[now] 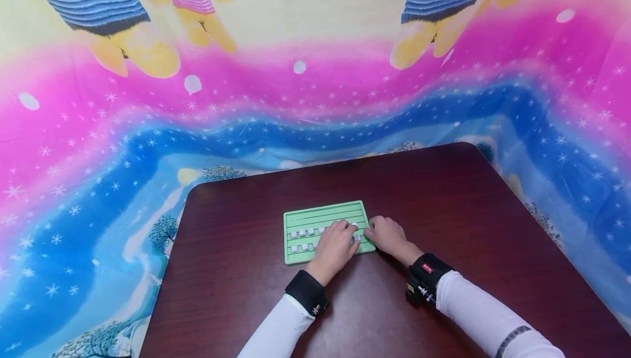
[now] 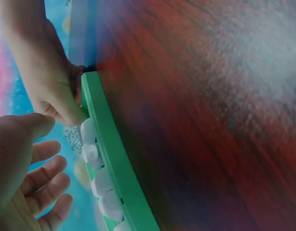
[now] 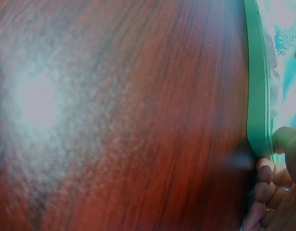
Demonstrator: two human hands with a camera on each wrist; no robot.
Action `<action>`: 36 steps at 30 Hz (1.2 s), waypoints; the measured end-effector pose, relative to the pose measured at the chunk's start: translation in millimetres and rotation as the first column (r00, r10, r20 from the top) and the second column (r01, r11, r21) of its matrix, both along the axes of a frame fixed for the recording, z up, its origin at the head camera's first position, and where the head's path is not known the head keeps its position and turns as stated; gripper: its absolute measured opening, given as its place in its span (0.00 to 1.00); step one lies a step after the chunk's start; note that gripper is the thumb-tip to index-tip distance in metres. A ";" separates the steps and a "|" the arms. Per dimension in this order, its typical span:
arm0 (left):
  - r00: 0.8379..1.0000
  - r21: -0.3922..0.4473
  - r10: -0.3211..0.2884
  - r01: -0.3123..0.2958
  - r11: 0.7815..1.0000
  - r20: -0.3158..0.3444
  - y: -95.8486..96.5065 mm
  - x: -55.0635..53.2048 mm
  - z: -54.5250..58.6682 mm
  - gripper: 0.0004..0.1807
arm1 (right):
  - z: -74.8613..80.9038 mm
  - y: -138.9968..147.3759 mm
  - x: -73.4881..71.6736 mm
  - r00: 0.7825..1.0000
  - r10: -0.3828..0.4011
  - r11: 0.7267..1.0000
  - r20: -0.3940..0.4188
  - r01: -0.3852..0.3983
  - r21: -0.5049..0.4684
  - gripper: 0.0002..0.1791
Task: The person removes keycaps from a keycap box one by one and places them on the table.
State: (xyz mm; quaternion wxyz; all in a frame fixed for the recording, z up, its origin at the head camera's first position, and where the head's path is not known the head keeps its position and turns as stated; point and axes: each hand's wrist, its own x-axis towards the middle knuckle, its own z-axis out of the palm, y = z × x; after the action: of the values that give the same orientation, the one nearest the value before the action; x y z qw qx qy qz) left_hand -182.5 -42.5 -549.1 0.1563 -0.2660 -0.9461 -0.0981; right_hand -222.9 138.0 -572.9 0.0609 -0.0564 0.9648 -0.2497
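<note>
On the table lies a green grooved tray [image 1: 325, 214]. Small white blocks [image 1: 304, 247] stand along two of its grooves, and one carries a dark mark in the left wrist view. My left hand [image 1: 336, 244] is over the tray's right half and hides some blocks; its fingers [image 2: 48, 185] are relaxed and spread, with nothing between them. At the tray's right end, my right hand [image 1: 389, 236] holds the edge. Its thumb [image 3: 284, 139] lies on the top side, while the other fingers are curled against the end.
The dark red-brown wooden table [image 1: 236, 303] extends all round the tray, with rounded far corners. A printed cloth [image 1: 296, 100] with bears and snowflakes hangs behind it. Black wrist straps [image 1: 307, 292] are on both arms.
</note>
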 end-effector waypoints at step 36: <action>1.000 -0.121 -0.013 0.011 0.993 -0.015 19.8 -8.9 -4.7 0.08 | 0.8 -1.3 2.4 1.000 -0.016 1.000 -0.014 0.016 0.005 0.27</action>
State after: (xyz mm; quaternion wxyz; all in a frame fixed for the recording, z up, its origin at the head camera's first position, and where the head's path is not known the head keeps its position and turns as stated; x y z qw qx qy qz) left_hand -191.4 -22.7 -553.8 0.1468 -0.2812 -0.9475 -0.0394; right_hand -220.6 136.7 -572.1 0.0523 -0.0500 0.9662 -0.2473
